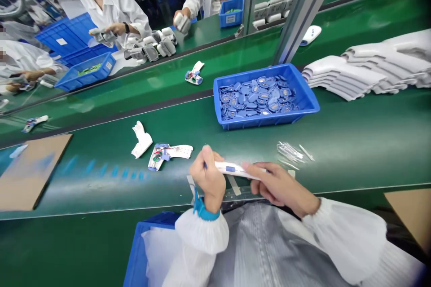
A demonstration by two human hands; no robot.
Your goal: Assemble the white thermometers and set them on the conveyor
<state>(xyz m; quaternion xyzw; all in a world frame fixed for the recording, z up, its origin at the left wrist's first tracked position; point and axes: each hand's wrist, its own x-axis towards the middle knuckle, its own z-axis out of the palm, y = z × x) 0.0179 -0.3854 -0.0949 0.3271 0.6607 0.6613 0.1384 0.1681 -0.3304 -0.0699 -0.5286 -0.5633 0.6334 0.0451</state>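
Note:
Between my hands is a white gun-shaped plastic casing (232, 169) with a small blue button, seen edge-on above the bench's front edge. My left hand (209, 172) is closed around its left end, with a blue strap at the wrist. The fingers and thumb of my right hand (276, 183) grip the other end. To the left lies an open half casing (170, 154) with wires and blue parts inside. Beside that is a bare white half shell (141, 140). A small pile of thin clear-white sticks (291, 152) lies beyond my right hand.
A blue bin (266, 121) of blue oval pieces stands ahead, with stacked white shells (363, 67) to its right. Another open casing (194, 73) sits on the green conveyor (151, 82). A metal post (303, 13) rises behind the bin. Co-workers handle grey-white parts opposite. Cardboard (33, 174) lies left.

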